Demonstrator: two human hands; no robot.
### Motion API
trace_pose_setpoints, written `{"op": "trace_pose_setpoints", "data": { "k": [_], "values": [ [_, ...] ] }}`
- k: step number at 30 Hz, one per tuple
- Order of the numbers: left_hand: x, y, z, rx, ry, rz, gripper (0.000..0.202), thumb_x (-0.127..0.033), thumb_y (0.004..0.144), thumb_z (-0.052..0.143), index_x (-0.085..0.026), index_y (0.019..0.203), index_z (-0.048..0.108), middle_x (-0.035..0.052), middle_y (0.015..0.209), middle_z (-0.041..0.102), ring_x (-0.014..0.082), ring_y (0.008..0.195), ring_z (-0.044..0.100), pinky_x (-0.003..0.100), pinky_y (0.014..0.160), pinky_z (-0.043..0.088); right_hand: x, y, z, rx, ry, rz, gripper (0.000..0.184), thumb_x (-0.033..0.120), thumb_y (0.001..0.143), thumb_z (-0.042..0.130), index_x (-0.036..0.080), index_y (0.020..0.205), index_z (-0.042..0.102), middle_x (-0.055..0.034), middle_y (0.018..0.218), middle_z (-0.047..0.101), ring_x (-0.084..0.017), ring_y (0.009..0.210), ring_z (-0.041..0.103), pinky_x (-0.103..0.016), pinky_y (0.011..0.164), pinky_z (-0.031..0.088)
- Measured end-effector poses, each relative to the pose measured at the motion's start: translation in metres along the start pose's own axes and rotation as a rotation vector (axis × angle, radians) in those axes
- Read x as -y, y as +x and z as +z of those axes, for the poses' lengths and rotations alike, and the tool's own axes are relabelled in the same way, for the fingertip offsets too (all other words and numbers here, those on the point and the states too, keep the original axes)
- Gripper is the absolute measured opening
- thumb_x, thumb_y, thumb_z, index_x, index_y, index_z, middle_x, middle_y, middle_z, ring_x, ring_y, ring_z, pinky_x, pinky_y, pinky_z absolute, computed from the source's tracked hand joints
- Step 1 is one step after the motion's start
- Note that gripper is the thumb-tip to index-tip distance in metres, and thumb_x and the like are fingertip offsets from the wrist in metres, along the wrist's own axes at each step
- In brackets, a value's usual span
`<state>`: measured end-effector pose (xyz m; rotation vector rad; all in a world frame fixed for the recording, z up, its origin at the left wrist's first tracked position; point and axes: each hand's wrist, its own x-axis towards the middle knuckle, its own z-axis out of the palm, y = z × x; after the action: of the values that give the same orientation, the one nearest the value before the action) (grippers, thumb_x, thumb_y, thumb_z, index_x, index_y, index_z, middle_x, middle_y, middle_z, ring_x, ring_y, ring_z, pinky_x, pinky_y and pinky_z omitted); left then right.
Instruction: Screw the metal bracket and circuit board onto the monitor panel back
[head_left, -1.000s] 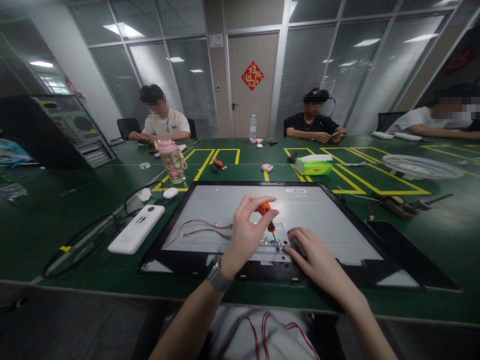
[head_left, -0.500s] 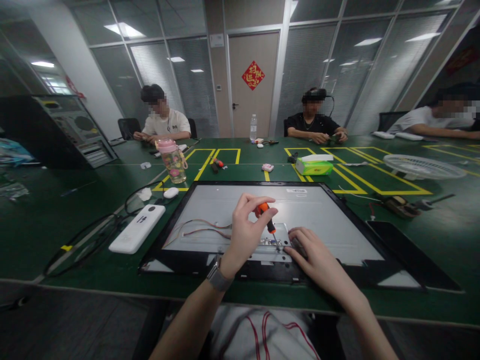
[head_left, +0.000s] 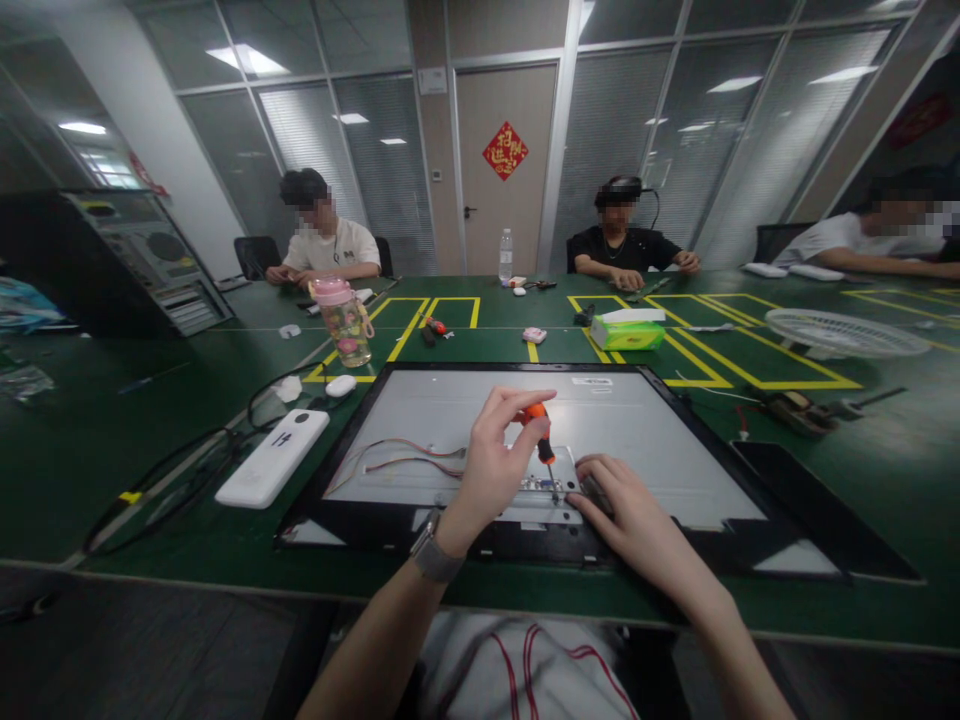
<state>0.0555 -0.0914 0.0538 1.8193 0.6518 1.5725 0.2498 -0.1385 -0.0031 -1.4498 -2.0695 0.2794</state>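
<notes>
Screwdriver (head_left: 538,413): orange-handled, it stood near upright with its tip down on the small circuit board (head_left: 536,485), at the near middle of the monitor panel (head_left: 660,430).
Left fingers (head_left: 504,405): closed in a pinch round the top of the handle, thumb and forefinger tips on it, the rest curled loosely.
Change at the fingers: against a second before, the fingertips had rolled round the handle, the thumb reached further right, and the handle leaned a shade rightward.
Tip: it stayed on the same spot of the board; whether it sat in a screw head was too small to tell.
Reading: this looked like a twist of the driver in place, not a shift to another spot.
Left hand (head_left: 487,465): its wrist was raised over the panel's near edge, with a watch (head_left: 433,556) on it.
Right hand (head_left: 630,515): it lay flat and loosely open, gripping nothing, resting on the panel just right of the board, and had not moved.
Panel: it lay face down on the green surface (head_left: 885,450), with red and white wires (head_left: 397,455) running left from the board.
Beside it: a white box (head_left: 274,455) lay just left of the panel.
Across the surface: the person in black (head_left: 619,245) had parted hands that were together before.
</notes>
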Motion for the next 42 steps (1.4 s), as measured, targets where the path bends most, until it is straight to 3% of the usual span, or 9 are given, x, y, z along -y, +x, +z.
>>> {"op": "trace_pose_setpoints", "data": {
  "k": [4, 8, 13, 19, 24, 29, 34, 39, 42],
  "values": [
    [-0.0033, -0.0013, 0.0003, 0.096, -0.052, 0.007, 0.033, -0.023, 0.099, 0.046, -0.023, 0.128, 0.062, 0.0081, 0.11, 0.063, 0.0182, 0.103, 0.061, 0.032, 0.092, 0.047, 0.0001, -0.0007, 0.0003, 0.009, 0.002, 0.003, 0.005, 0.029, 0.094, 0.053, 0.025, 0.097, 0.053, -0.0069, 0.104, 0.061, -0.026, 0.098, 0.059, -0.041, 0.09, 0.048],
    [-0.0026, -0.0012, 0.0011, 0.03, 0.01, 0.049, 0.022, -0.027, 0.091, 0.062, -0.023, 0.11, 0.072, 0.0045, 0.097, 0.058, 0.0152, 0.089, 0.058, 0.028, 0.085, 0.048, 0.0025, -0.0012, -0.0009, 0.011, 0.002, 0.012, 0.006, 0.03, 0.094, 0.053, 0.025, 0.096, 0.053, -0.007, 0.104, 0.062, -0.026, 0.098, 0.059, -0.041, 0.089, 0.048],
    [-0.0039, -0.001, 0.0002, 0.067, -0.062, -0.058, 0.032, -0.025, 0.101, 0.041, -0.021, 0.123, 0.064, 0.0062, 0.101, 0.063, 0.0162, 0.095, 0.06, 0.03, 0.087, 0.048, 0.0037, -0.0011, -0.0023, 0.012, 0.008, 0.016, 0.006, 0.03, 0.094, 0.052, 0.025, 0.096, 0.053, -0.0072, 0.104, 0.061, -0.026, 0.098, 0.059, -0.042, 0.09, 0.048],
    [-0.003, -0.0011, 0.0007, 0.017, 0.017, -0.007, 0.02, -0.032, 0.093, 0.059, -0.021, 0.106, 0.071, 0.0056, 0.097, 0.059, 0.0169, 0.089, 0.057, 0.029, 0.083, 0.048, 0.0047, -0.0006, -0.0031, 0.003, 0.002, 0.01, 0.005, 0.03, 0.093, 0.052, 0.025, 0.096, 0.054, -0.0073, 0.103, 0.062, -0.026, 0.097, 0.06, -0.043, 0.089, 0.049],
    [-0.0022, -0.0014, 0.0011, 0.066, -0.073, -0.075, 0.031, -0.031, 0.101, 0.041, -0.02, 0.117, 0.065, 0.0081, 0.103, 0.064, 0.0179, 0.094, 0.06, 0.031, 0.086, 0.048, 0.004, -0.0006, -0.002, -0.011, -0.001, 0.002, 0.005, 0.029, 0.093, 0.053, 0.025, 0.096, 0.054, -0.0068, 0.102, 0.062, -0.026, 0.096, 0.06, -0.042, 0.089, 0.05],
    [0.0, -0.0008, 0.0009, -0.015, 0.026, 0.003, 0.017, -0.031, 0.092, 0.061, -0.021, 0.102, 0.071, 0.005, 0.094, 0.058, 0.0165, 0.087, 0.057, 0.029, 0.082, 0.048, 0.0024, -0.0009, -0.0011, 0.007, 0.013, 0.008, 0.006, 0.029, 0.094, 0.054, 0.024, 0.097, 0.054, -0.0069, 0.103, 0.061, -0.026, 0.097, 0.059, -0.042, 0.09, 0.049],
    [-0.0048, -0.0003, -0.0004, 0.037, -0.079, -0.093, 0.03, -0.025, 0.1, 0.041, -0.019, 0.116, 0.066, 0.008, 0.104, 0.064, 0.0179, 0.096, 0.061, 0.031, 0.088, 0.048, 0.0004, -0.0012, -0.0002, 0.005, 0.016, 0.005, 0.006, 0.029, 0.095, 0.053, 0.024, 0.098, 0.054, -0.007, 0.104, 0.062, -0.025, 0.099, 0.059, -0.042, 0.09, 0.048],
    [-0.0044, -0.001, -0.001, -0.023, 0.021, -0.035, 0.022, -0.028, 0.094, 0.056, -0.022, 0.107, 0.072, 0.0062, 0.102, 0.058, 0.0177, 0.096, 0.059, 0.029, 0.088, 0.047, 0.0011, -0.001, -0.0005, 0.006, 0.02, 0.007, 0.006, 0.03, 0.094, 0.053, 0.025, 0.097, 0.054, -0.0074, 0.104, 0.062, -0.026, 0.097, 0.059, -0.043, 0.089, 0.049],
    [-0.0037, -0.0013, -0.0012, -0.021, -0.023, -0.06, 0.026, -0.027, 0.096, 0.052, -0.021, 0.115, 0.069, 0.0062, 0.1, 0.059, 0.0172, 0.094, 0.06, 0.03, 0.087, 0.048, 0.0023, -0.001, -0.0015, 0.008, 0.023, 0.011, 0.005, 0.03, 0.094, 0.052, 0.025, 0.096, 0.053, -0.0072, 0.103, 0.061, -0.026, 0.098, 0.059, -0.043, 0.09, 0.048]
  ]
}}
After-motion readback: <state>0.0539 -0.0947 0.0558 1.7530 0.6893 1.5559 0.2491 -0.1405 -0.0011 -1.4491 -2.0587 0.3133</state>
